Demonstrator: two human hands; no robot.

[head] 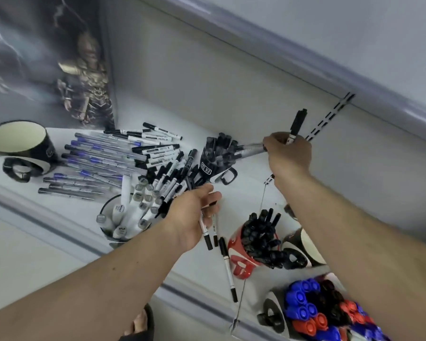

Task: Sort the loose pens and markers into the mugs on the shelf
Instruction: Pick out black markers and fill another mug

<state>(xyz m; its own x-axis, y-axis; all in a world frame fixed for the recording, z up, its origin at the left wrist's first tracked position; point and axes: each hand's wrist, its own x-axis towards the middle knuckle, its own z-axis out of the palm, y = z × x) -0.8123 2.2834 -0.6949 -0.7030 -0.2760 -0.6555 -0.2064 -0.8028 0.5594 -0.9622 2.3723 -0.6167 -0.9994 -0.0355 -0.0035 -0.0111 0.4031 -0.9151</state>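
I am working at the loose pile (167, 178) of black-capped markers, which is lying on the white shelf (231, 193) between the mugs. My left hand (194, 215) is hovering at the near edge of that pile, its fingers curling round two or three thin markers (205, 232) that are hanging down from my palm, caps lowermost. My right hand (287, 153) is reaching over the black mug (213, 166), which is already bristling with dark caps; its fingers are pinching one marker (296, 126) that is pointing up and away, and they seem to be gripping a pale barrel pointing toward that mug as well, though blur is hiding the detail. One more marker (228, 267) is lying alone near the shelf's front edge. Left of the pile, blue pens (96, 163) are lying in a rough row beside an empty black mug (22, 148). A mug of grey-capped markers (130, 215) is standing just by my left wrist. A red mug (253, 244) of black caps and a mug of blue and red caps (312, 311) are standing to the right.
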